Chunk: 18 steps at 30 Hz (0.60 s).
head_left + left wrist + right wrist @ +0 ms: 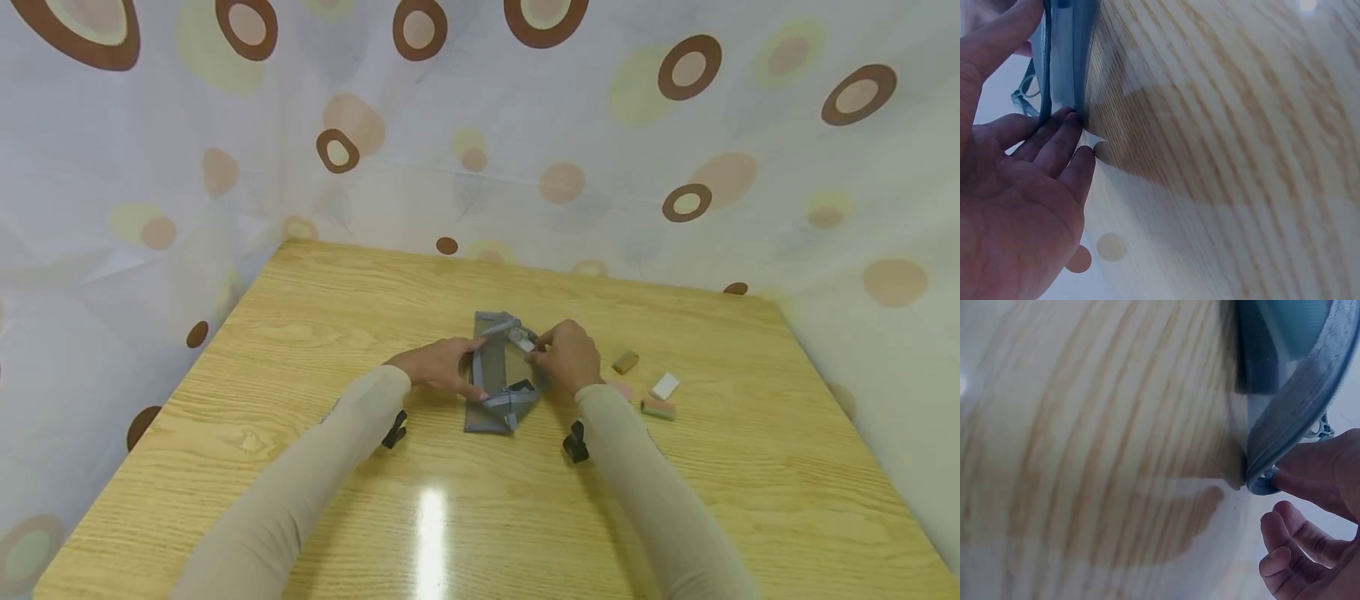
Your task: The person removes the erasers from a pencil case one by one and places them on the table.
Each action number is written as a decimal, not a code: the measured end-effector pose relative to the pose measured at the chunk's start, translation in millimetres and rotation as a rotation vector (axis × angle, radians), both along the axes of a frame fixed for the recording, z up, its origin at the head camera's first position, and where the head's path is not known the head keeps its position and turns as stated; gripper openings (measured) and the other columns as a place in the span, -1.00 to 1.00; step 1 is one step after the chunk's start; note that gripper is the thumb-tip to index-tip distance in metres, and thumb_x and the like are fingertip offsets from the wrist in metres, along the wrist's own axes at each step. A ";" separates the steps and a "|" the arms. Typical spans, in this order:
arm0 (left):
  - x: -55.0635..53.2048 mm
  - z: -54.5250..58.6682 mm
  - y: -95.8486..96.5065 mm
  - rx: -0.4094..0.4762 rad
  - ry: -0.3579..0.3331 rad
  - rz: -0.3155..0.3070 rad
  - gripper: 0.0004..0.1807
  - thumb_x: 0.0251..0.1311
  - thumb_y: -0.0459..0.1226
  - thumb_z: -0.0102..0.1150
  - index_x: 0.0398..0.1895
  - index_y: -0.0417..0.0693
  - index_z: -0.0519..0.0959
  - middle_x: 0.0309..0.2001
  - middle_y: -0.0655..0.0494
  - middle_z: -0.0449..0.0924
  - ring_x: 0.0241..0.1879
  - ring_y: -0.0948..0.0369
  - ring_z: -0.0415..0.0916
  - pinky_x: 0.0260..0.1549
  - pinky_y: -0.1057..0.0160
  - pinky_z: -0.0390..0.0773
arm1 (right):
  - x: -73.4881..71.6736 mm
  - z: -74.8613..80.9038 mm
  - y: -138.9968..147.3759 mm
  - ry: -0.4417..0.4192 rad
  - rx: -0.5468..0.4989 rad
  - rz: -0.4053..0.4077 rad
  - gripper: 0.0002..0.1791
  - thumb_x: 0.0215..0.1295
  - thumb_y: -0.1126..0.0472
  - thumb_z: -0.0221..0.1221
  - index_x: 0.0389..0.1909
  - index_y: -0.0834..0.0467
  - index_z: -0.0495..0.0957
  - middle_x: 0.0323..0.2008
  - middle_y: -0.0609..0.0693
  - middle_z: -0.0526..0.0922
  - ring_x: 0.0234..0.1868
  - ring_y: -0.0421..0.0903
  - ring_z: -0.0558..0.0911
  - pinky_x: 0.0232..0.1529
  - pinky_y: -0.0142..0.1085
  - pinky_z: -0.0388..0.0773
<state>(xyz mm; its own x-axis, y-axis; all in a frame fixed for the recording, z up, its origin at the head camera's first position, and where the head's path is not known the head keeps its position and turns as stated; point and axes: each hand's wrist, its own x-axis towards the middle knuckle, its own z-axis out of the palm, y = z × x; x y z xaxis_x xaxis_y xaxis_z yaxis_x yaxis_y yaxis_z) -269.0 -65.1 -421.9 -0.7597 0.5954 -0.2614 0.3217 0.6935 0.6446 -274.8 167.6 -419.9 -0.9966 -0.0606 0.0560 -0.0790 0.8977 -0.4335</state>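
A grey zippered pouch (492, 367) with a see-through panel lies on the wooden table, its mouth spread wide. My left hand (441, 365) grips the left side of the opening, thumb near the front and fingers toward the back. In the left wrist view, the fingers bend against the zipper edge of the pouch (1063, 62). On the other side, my right hand (572, 358) pinches the right rim; the right wrist view shows thumb and forefinger on that rim (1300, 409). A small whitish item (522, 340) and a dark item (522, 386) show within the pouch, too small to identify.
Right of the pouch lie several small blocks that look like erasers: a green-brown one (626, 362), a white one (664, 386), a striped one (657, 408) and a pink one (622, 389) partly behind the right wrist. A patterned sheet (480, 167) hangs behind the table (360, 300).
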 end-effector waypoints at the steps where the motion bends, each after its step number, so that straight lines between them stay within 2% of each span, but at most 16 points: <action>1: 0.0 0.2 0.0 0.000 0.000 -0.003 0.13 -0.05 0.07 0.40 0.50 -0.03 -0.06 0.46 0.01 0.02 0.42 0.07 -0.03 0.34 0.06 0.12 | -0.5 -0.9 0.4 -0.004 0.000 -0.006 -0.74 0.05 0.05 0.40 -0.31 0.13 0.75 -0.12 0.08 0.69 -0.33 -0.05 0.56 -0.47 -0.19 0.53; 5: -0.1 0.5 -0.1 -0.004 0.004 -0.009 0.12 -0.04 0.07 0.40 0.50 -0.03 -0.05 0.46 0.01 0.01 0.43 0.07 -0.04 0.34 0.07 0.11 | -0.7 -3.3 1.6 -0.024 -0.019 -0.017 -0.76 0.07 0.05 0.38 -0.32 0.12 0.75 -0.13 0.08 0.69 -0.20 0.02 0.63 -0.31 -0.07 0.61; 12: 0.2 1.5 -0.3 -0.015 0.009 -0.008 0.12 -0.04 0.09 0.39 0.50 -0.03 -0.05 0.46 0.02 0.00 0.43 0.07 -0.04 0.34 0.07 0.11 | 0.3 -5.1 1.1 -0.037 -0.042 -0.034 -0.71 0.06 -0.01 0.38 -0.33 0.13 0.75 -0.09 0.09 0.68 -0.23 0.00 0.61 -0.40 -0.15 0.59; 18: 0.0 2.1 0.1 -0.034 0.017 -0.012 0.12 -0.03 0.09 0.38 0.50 -0.02 -0.06 0.46 0.01 0.00 0.43 0.07 -0.03 0.34 0.08 0.11 | -1.0 -7.3 0.3 -0.028 -0.062 -0.044 -0.69 0.07 -0.02 0.37 -0.31 0.15 0.75 -0.14 0.08 0.69 -0.21 0.02 0.65 -0.36 -0.12 0.62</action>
<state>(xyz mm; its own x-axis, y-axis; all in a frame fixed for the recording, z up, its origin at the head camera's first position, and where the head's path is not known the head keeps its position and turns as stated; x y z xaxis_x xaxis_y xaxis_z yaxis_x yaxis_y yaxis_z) -269.0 -65.0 -419.8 -0.7571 0.5956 -0.2684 0.3410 0.7108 0.6153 -275.9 167.8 -427.3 -0.9994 -0.0136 0.0303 -0.0267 0.8714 -0.4898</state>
